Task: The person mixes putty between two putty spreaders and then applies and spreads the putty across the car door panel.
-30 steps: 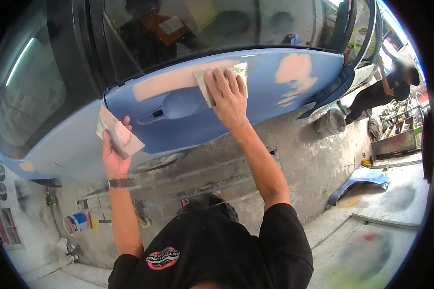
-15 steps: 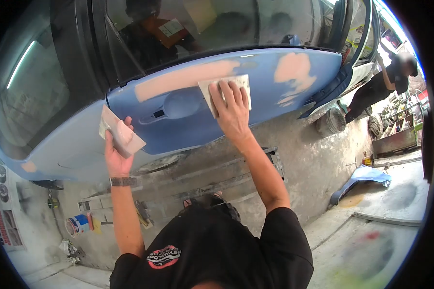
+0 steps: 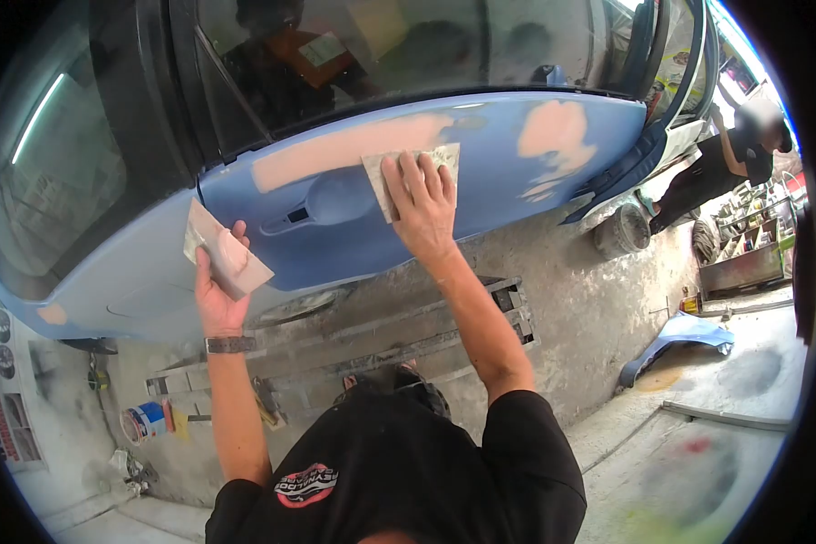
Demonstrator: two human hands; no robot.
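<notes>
My left hand [image 3: 219, 295] grips a flat square plate [image 3: 210, 227] with a blob of pink filler [image 3: 234, 257] on its face. Fingers of my right hand [image 3: 422, 204] press over a thin, pale, stained spreader [image 3: 378, 170], which lies against the blue car door [image 3: 499, 190]. A long pink filler strip [image 3: 317, 152] runs along the door above the handle recess [image 3: 340, 198]. Farther right, the door bears an irregular pink patch [image 3: 553, 133].
At right a person in dark clothes [image 3: 707, 181] stands near a dirty bucket [image 3: 622, 232] and a metal rack [image 3: 743, 263]. A blue fender [image 3: 675, 340] lies at lower right. A metal frame [image 3: 408, 349] is on the floor below the car; a paint can [image 3: 143, 422] stands at left.
My right hand and the spreader have moved down the door from the filler strip, then slightly left. My left hand with the plate has barely moved. The person at right has shifted slightly.
</notes>
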